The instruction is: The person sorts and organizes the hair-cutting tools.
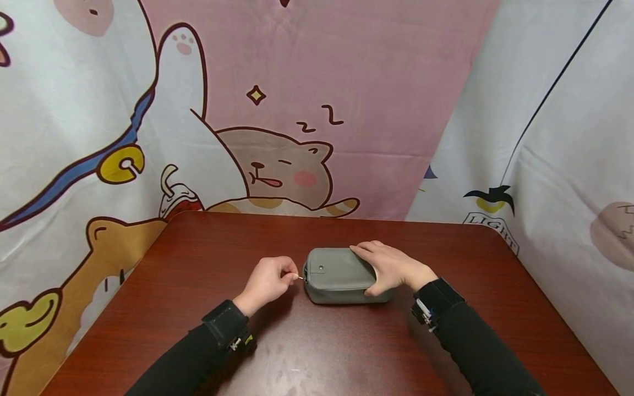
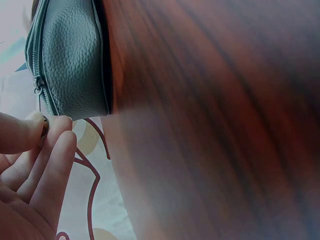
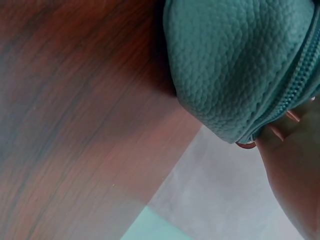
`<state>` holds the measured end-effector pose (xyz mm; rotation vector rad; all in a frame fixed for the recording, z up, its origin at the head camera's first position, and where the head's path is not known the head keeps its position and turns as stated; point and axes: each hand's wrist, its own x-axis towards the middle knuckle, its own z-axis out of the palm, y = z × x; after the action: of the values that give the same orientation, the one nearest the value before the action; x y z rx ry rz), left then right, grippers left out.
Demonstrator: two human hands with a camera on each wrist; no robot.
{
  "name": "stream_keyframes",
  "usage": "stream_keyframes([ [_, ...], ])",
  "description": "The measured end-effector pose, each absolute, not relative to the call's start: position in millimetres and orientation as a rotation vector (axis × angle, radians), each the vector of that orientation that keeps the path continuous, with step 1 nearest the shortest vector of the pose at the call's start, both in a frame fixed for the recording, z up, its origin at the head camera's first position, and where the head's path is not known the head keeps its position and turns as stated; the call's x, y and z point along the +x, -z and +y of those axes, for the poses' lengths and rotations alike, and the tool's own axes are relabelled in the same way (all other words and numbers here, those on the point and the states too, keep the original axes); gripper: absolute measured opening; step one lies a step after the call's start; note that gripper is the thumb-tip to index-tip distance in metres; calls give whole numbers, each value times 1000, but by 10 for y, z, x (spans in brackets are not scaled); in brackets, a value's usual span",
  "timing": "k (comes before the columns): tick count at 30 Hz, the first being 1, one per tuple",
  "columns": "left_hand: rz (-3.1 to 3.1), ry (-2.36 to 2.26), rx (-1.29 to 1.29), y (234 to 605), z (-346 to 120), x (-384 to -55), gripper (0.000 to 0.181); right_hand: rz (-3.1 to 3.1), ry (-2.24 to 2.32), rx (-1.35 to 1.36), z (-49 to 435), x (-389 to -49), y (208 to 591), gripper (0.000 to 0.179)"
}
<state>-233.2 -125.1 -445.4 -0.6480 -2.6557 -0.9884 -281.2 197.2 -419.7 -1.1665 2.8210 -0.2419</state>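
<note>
A grey-green zip pouch (image 1: 339, 270) of pebbled leather lies on the table, with a small snap stud on its top. At the pouch's left end, my left hand (image 1: 267, 281) pinches the zipper pull (image 2: 39, 103) between thumb and finger. The left wrist view shows the slider (image 2: 38, 82) on the zip just above those fingertips. My right hand (image 1: 391, 267) grips the pouch's right end, thumb on the near side and fingers over the far edge. In the right wrist view the zip teeth (image 3: 295, 80) run along the pouch's side, and the fingers are partly hidden behind it.
The reddish-brown wooden table (image 1: 223, 242) extends around the pouch on all sides. Behind it hangs a printed cartoon cloth (image 1: 376, 99), which continues along the left and right sides. Black sleeves (image 1: 475, 335) with wrist-worn devices cover both forearms.
</note>
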Motion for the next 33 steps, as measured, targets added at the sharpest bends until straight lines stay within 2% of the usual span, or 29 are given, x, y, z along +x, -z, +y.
stream_keyframes([
  [19,-2642,887,-657,4466,-1224,-2508,22,2845,240,-1204,1982,-2792,4218,109],
  [33,-2638,877,-636,4456,-1212,-2752,18,2860,223,-1252,1993,-2782,4248,109],
])
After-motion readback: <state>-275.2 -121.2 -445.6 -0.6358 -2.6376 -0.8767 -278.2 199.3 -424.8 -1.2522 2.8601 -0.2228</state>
